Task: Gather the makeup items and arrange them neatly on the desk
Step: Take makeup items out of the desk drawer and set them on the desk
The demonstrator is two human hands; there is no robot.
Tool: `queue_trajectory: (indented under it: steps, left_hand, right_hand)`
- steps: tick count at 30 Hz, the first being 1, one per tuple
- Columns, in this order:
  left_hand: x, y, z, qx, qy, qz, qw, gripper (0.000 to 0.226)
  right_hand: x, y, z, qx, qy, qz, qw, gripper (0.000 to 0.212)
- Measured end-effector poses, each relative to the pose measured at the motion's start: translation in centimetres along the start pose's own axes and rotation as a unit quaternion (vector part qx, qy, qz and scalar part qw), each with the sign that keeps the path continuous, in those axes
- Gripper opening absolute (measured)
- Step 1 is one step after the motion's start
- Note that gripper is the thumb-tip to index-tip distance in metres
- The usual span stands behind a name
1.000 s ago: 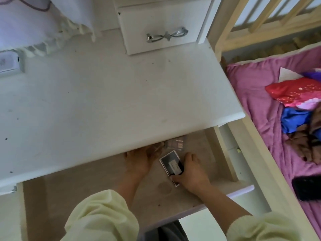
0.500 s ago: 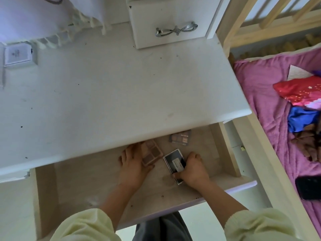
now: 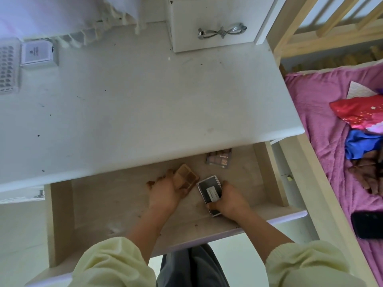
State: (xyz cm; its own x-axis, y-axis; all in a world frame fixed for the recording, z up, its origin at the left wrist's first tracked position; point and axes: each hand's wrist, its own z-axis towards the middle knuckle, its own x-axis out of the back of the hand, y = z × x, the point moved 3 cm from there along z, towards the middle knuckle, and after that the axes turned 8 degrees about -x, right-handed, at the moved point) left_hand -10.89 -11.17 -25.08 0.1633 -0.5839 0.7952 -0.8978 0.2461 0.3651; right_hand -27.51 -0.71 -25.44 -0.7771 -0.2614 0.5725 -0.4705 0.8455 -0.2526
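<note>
Low, left hand (image 3: 163,193) gripping palette (image 3: 186,179), fingers (image 3: 165,177) curled

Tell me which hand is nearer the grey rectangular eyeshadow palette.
Right. The right hand is just in front of the grey eyeshadow palette; the left hand lies farther left.

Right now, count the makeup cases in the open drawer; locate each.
3: tan palette in left hand, black case in right hand, labelled palette loose at the back. More may hide under the desktop.
</note>
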Motion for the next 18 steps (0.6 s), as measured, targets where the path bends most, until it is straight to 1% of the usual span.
queue_trajectory:
  steps: [1, 2, 4, 6, 7, 11, 13, 14, 16, 18]
  left_hand:
    - [0.3, 0.0, -0.5, -0.011, 0.006, -0.033, 0.999, 0.033]
    - [0.8, 0.0, -1.0, -0.022, 0.012, -0.065, 0.998, 0.026]
    - [1.5, 0.1, -1.6, -0.042, 0.018, -0.112, 0.993, 0.018]
    - [2.6, 0.1, -2.5, -0.05, 0.012, -0.122, 0.991, 0.012]
    - [3.2, -0.1, -2.9, -0.048, -0.001, -0.13, 0.99, 0.013]
    - [6.6, -0.4, -4.6, -0.036, -0.083, -0.153, 0.984, 0.032]
    - [8.7, -0.5, -5.3, -0.025, -0.118, -0.16, 0.98, 0.036]
    - [10.4, -0.6, -5.7, -0.024, -0.125, -0.171, 0.977, 0.036]
    - [12.8, -0.9, -5.8, -0.017, -0.126, -0.223, 0.966, 0.029]
    - [15.8, -1.5, -5.6, -0.007, -0.086, -0.288, 0.954, 0.02]
  right_hand:
    - [0.0, -0.1, -0.2, 0.009, -0.003, 0.003, 1.0, 0.062]
    - [0.1, -0.4, -0.6, 0.019, -0.006, 0.008, 1.0, 0.058]
    - [0.4, -0.7, -0.9, 0.043, -0.021, 0.009, 0.999, 0.05]
    - [1.2, -1.2, -1.4, 0.065, -0.044, -0.025, 0.997, 0.043]
    - [1.8, -1.5, -1.8, 0.069, -0.05, -0.051, 0.995, 0.04]
    - [5.4, -4.0, -4.3, 0.104, -0.102, -0.149, 0.978, 0.028]
    - [7.5, -5.6, -5.7, 0.118, -0.122, -0.165, 0.972, 0.018]
    - [8.9, -6.8, -6.6, 0.129, -0.125, -0.165, 0.97, 0.013]
    - [11.2, -8.7, -7.3, 0.146, -0.131, -0.137, 0.971, 0.017]
    - [13.5, -11.1, -8.1, 0.156, -0.128, -0.1, 0.974, 0.016]
